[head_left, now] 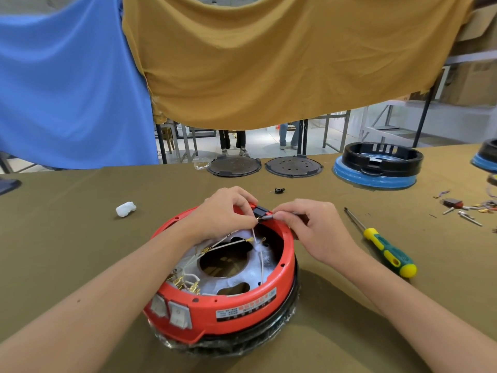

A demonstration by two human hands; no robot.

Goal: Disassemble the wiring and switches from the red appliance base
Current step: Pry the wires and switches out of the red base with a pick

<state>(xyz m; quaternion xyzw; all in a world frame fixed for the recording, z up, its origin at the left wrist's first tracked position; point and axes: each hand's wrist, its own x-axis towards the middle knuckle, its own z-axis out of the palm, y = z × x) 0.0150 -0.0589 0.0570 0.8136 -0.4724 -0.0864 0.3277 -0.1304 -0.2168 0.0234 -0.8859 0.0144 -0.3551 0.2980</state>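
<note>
The right hand pinches a grey-sleeved wire connector between thumb and forefinger, its grip closed tight on the sleeve, while the left hand curls its fingers round the small black switch block at the 12 o'clock rim of the red appliance base. The connector looks stiff and small, likely a friction fit on a brass tab, so the sleeve is the place to hold, not the thin white wires, which seem limp and could tear. The base looks light plastic and may slide on the table unless braced. Two rocker switches sit at 7 o'clock; a screwdriver lies at 3 o'clock.
</note>
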